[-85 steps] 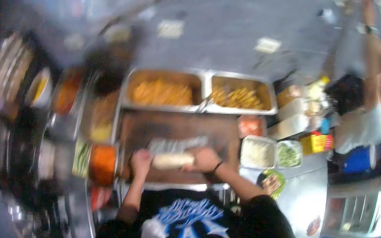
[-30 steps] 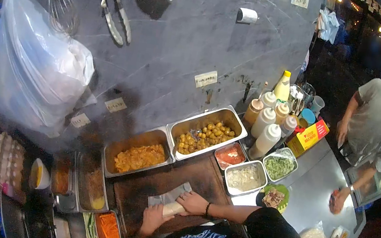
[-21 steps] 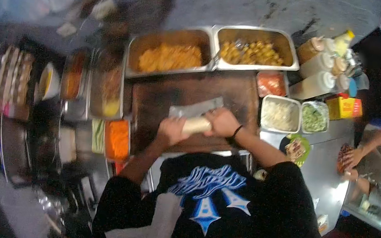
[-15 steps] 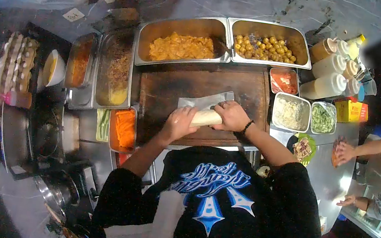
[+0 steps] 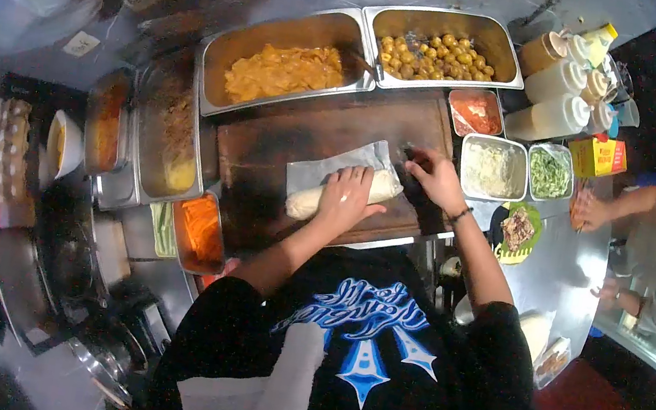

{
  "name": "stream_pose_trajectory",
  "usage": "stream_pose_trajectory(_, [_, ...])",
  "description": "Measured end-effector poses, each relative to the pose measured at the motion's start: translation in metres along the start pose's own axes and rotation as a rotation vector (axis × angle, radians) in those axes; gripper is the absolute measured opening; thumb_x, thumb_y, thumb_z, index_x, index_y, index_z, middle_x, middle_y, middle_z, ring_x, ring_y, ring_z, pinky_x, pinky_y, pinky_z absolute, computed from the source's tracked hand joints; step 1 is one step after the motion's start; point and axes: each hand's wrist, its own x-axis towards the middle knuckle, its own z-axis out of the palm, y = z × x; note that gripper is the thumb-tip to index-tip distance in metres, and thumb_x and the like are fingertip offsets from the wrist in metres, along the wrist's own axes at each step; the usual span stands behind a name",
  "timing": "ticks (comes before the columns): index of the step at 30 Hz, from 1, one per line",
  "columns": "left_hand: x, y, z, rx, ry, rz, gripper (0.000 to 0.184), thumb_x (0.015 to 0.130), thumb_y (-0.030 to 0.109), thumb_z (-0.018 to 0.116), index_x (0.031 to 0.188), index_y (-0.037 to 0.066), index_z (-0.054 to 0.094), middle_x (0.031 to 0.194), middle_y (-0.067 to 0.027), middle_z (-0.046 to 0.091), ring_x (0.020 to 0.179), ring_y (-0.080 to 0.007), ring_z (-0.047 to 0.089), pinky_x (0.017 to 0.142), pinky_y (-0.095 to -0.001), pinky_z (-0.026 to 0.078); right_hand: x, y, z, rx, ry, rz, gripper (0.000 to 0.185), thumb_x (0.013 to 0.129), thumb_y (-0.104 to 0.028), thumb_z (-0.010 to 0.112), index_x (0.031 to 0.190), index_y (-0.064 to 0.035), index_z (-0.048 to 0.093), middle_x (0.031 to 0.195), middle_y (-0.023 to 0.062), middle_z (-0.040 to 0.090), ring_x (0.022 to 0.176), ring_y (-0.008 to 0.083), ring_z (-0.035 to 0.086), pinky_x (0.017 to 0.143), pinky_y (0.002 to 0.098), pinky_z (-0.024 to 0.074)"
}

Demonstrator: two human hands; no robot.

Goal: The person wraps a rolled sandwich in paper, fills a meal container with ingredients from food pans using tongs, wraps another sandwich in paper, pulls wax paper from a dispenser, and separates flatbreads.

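A filled flatbread wrap (image 5: 304, 203) lies rolled at a slant on a sheet of white paper (image 5: 369, 157), near the front of the dark wooden cutting board (image 5: 264, 149). My left hand (image 5: 343, 203) rests across the top of the wrap, fingers stretched out and thumb pointing right. Just past the wrap's right end is my right hand (image 5: 437, 181), apart from it over the board. Its fingers are half bent, with a gap between thumb and forefinger. A small dark patch shows beside those fingertips; I cannot tell what it is.
Behind the board stand steel pans of orange filling (image 5: 284, 75) and small round potatoes (image 5: 439, 59). Tubs of red sauce (image 5: 476, 111), shredded white food (image 5: 490, 168) and sliced greens (image 5: 551, 172) flank squeeze bottles (image 5: 557, 116). Carrot strips (image 5: 202, 227) sit left. Another person's hand (image 5: 592, 210) is at right.
The wrap now lies down on the paper. My left hand has moved from its left end onto its top. My right hand has let go and shifted right. The camera view has tilted.
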Motion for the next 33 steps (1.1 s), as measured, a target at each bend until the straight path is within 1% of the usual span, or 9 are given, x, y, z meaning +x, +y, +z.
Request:
stream_pose_trajectory(7, [0.019,0.011,0.012,-0.017,-0.033,-0.014,0.070,0.068,0.055,0.074,0.111,0.002,0.056,0.099,-0.0111,0.061,0.090,-0.0268,0.058,0.075,-0.0402,0.048,0.049,0.002,0.037,-0.195,-0.199,0.048,0.025,0.078,-0.021,0.066,0.090,0.0011,0.069,0.086,0.0258,0.066,0.082,0.0405,0.066,0.078,0.0441,0.0521])
stream_pose_trajectory(9, [0.018,0.012,0.011,-0.058,-0.060,-0.007,0.069,0.070,0.055,0.074,0.110,0.002,0.056,0.098,-0.0129,0.061,0.090,-0.0293,0.059,0.075,-0.0416,0.049,0.050,0.003,0.038,-0.236,-0.139,-0.045,0.017,0.078,-0.015,0.067,0.079,0.0021,0.067,0.075,0.0208,0.067,0.071,0.0327,0.068,0.067,0.0414,0.0528])
stream_pose_trajectory(12, [0.019,0.012,0.007,-0.060,-0.109,-0.018,0.067,0.070,0.055,0.073,0.108,0.002,0.057,0.101,-0.0124,0.060,0.091,-0.0296,0.058,0.077,-0.0423,0.047,0.047,0.006,0.033,-0.207,0.041,-0.035,0.019,0.074,-0.018,0.066,0.082,-0.0014,0.069,0.080,0.0241,0.065,0.078,0.0412,0.065,0.074,0.0474,0.0523])
stream_pose_trajectory(14, [0.016,0.015,0.003,-0.053,-0.096,-0.021,0.071,0.069,0.055,0.074,0.113,0.002,0.055,0.106,-0.0130,0.058,0.095,-0.0303,0.056,0.081,-0.0435,0.045,0.039,-0.001,0.021,-0.188,0.054,0.107,0.018,0.076,-0.015,0.065,0.090,-0.0043,0.069,0.091,0.0214,0.067,0.084,0.0385,0.065,0.078,0.0459,0.0518])
stream_pose_trajectory(17, [0.007,0.010,0.001,-0.138,-0.033,-0.004,0.077,0.070,0.054,0.074,0.121,0.001,0.051,0.112,-0.0141,0.056,0.099,-0.0309,0.055,0.083,-0.0439,0.043,0.026,-0.004,0.013,-0.149,-0.095,-0.390,0.024,0.081,-0.005,0.058,0.102,-0.0104,0.068,0.117,0.0105,0.059,0.104,0.0329,0.059,0.088,0.0398,0.0496])
stream_pose_trajectory(20, [0.008,0.005,-0.001,-0.157,-0.024,-0.006,0.077,0.071,0.053,0.074,0.123,0.001,0.050,0.111,-0.0142,0.056,0.099,-0.0310,0.055,0.083,-0.0431,0.043,0.033,0.004,0.019,-0.350,-0.241,-0.618,0.022,0.079,-0.005,0.059,0.099,-0.0114,0.068,0.113,0.0116,0.059,0.101,0.0325,0.060,0.087,0.0397,0.0500])
stream_pose_trajectory(24, [0.011,0.003,0.000,-0.077,-0.041,0.001,0.066,0.069,0.049,0.076,0.112,0.004,0.055,0.101,-0.0092,0.058,0.095,-0.0266,0.056,0.079,-0.0406,0.044,0.049,0.020,0.022,-0.314,-0.307,-0.503,0.011,0.079,-0.007,0.061,0.088,-0.0074,0.067,0.100,0.0117,0.062,0.097,0.0316,0.060,0.083,0.0396,0.0495])
stream_pose_trajectory(32, [0.009,0.005,0.003,-0.081,-0.110,-0.019,0.062,0.073,0.050,0.073,0.113,0.005,0.056,0.103,-0.0128,0.060,0.097,-0.0307,0.057,0.083,-0.0426,0.045,0.020,0.024,0.009,-0.216,-0.104,-0.574,0.018,0.078,0.001,0.059,0.093,-0.0067,0.068,0.100,0.0128,0.063,0.099,0.0329,0.060,0.085,0.0408,0.0490])
stream_pose_trajectory(33, [0.008,0.004,0.004,-0.074,-0.121,-0.018,0.063,0.073,0.051,0.072,0.113,0.006,0.056,0.103,-0.0128,0.060,0.097,-0.0307,0.057,0.083,-0.0428,0.045,0.010,0.020,0.006,-0.210,0.058,-0.437,0.019,0.078,0.000,0.060,0.094,-0.0062,0.068,0.104,0.0134,0.063,0.100,0.0335,0.060,0.086,0.0410,0.0488])
